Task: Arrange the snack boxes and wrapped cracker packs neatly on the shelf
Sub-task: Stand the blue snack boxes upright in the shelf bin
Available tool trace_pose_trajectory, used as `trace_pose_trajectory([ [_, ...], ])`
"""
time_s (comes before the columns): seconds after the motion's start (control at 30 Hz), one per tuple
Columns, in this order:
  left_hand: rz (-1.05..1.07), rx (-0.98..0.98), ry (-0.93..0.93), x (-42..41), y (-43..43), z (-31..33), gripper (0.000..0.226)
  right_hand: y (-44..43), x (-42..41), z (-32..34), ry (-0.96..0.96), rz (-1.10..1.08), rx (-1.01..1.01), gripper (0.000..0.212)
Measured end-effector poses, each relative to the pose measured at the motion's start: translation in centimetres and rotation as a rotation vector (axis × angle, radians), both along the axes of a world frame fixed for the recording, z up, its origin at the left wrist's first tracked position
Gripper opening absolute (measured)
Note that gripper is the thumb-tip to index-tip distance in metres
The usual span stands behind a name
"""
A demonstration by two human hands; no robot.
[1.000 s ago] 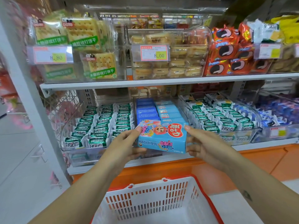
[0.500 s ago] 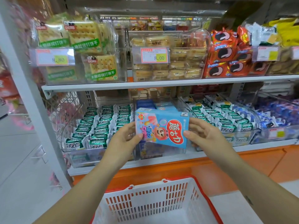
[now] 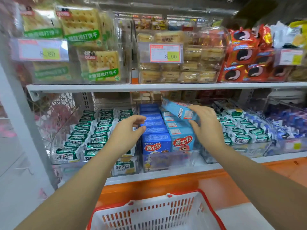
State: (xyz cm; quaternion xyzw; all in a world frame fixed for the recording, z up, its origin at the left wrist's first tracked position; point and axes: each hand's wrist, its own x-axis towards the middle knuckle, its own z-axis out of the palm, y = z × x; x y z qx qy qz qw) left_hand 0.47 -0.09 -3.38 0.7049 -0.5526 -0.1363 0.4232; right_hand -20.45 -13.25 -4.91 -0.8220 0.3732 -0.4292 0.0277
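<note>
one light-blue box (image 3: 179, 111) tilts, pinched by the right grip (image 3: 207, 128); left grip (image 3: 127, 131) loose, empty.

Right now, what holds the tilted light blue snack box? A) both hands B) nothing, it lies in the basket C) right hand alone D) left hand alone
C: the right hand grips the light blue box; the left hand is clear of it, beside the dark blue boxes.

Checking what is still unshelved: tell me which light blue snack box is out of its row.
The light blue box that the right hand grips, tilted above the row's back. The others stand upright, packed in the clear bin.
</note>
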Motion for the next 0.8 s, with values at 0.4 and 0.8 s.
trace_pose_trajectory([
  [0.4,-0.104,-0.066,0.066,3.4,-3.8,-1.5,0.022,-6.6,7.4,0.9,0.506,-0.323,-0.191,0.038],
  [0.8,-0.141,-0.033,0.057,4.1,-4.0,-2.0,0.026,-8.7,10.0,0.6,0.388,-0.189,-0.193,0.055],
])
